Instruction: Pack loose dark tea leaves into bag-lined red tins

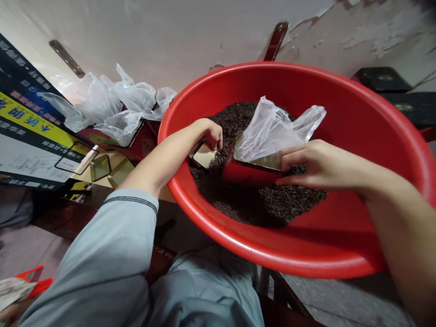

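Observation:
A large red plastic basin (340, 254) holds a heap of dark, loose tea leaves (293, 202). On the heap stands a red tin (252, 172), slightly tilted, with a clear plastic bag (269, 129) lining it and sticking out of its mouth. My right hand (306, 163) grips the tin's right side, fingers on its rim. To the left, my left hand (214, 135) is closed at the edge of a shiny, pale metal tin lid (205, 155), which lies low against the tea. Its fingertips are partly hidden.
Left of the basin stand several tins topped with clear plastic bags (102, 102). Gold-coloured lids (121, 172) lie near a printed carton (37, 118). Black boxes (381, 81) sit at the back right, beside the peeling wall (371, 36).

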A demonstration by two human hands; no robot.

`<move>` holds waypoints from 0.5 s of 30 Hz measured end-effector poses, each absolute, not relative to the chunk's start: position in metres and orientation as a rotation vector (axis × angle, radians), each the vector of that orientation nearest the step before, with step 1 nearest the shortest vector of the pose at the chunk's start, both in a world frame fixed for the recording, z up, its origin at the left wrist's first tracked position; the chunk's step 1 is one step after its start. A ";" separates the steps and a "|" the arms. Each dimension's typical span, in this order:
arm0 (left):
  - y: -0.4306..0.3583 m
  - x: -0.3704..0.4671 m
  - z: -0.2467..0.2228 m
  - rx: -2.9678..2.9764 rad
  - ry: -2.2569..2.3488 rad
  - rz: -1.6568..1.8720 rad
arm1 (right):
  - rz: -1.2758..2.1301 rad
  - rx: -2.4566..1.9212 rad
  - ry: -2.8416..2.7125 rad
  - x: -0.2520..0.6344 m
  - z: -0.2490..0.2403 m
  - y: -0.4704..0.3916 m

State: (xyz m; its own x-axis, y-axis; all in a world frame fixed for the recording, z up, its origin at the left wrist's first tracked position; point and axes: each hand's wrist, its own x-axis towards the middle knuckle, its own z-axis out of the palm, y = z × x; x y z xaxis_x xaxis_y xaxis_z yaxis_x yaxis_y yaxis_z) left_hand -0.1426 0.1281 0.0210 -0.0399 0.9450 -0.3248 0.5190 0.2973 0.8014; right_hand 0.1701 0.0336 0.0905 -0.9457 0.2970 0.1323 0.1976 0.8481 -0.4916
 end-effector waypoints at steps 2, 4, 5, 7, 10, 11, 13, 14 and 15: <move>0.129 -0.138 0.037 1.667 1.623 0.029 | 0.755 -0.402 -2.830 0.170 0.091 0.034; 0.125 -0.137 0.051 1.976 1.532 -0.416 | 0.772 -0.425 -2.834 0.169 0.091 0.034; 0.122 -0.137 0.058 2.094 1.532 -0.483 | 0.774 -0.435 -2.835 0.169 0.091 0.034; 0.116 -0.138 0.070 2.269 1.603 -0.490 | 0.776 -0.455 -2.841 0.169 0.091 0.034; 0.109 -0.139 0.080 2.469 1.778 -0.416 | 0.789 -0.475 -2.847 0.168 0.092 0.032; 0.108 -0.139 0.082 2.526 1.839 -0.367 | 0.796 -0.480 -2.847 0.168 0.092 0.032; 0.109 -0.141 0.082 2.602 1.938 -0.222 | 0.807 -0.487 -2.846 0.168 0.094 0.030; 0.110 -0.141 0.081 2.620 1.964 -0.142 | 0.808 -0.488 -2.844 0.168 0.094 0.030; 0.112 -0.142 0.080 2.624 1.980 -0.067 | 0.804 -0.488 -2.842 0.168 0.094 0.030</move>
State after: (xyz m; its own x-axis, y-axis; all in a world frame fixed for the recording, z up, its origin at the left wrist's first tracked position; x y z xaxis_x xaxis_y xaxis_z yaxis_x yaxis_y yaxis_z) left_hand -0.1423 0.1119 0.0800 0.2779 0.9590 0.0556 0.9530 -0.2680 -0.1410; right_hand 0.1679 0.0303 0.0940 -0.9361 0.3476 0.0532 0.2682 0.8036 -0.5313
